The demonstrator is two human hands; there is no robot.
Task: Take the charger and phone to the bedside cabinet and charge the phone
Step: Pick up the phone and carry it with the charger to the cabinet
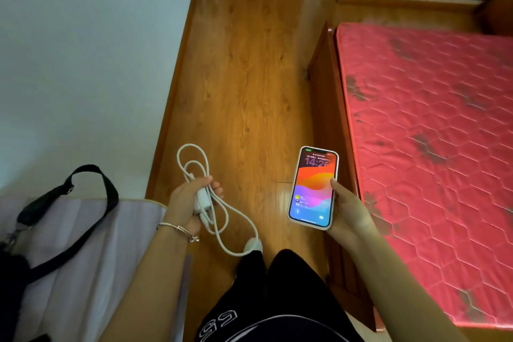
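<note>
Gripping the charger, the left hand lets its limp cable dangle, likely to snag; the right hand pinches the slick phone by its edges.

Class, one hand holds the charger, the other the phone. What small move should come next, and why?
Probably walk forward along the wooden floor beside the bed: the left hand grips the charger, the right hand holds the lit phone, and the aisle ahead looks open.
</note>
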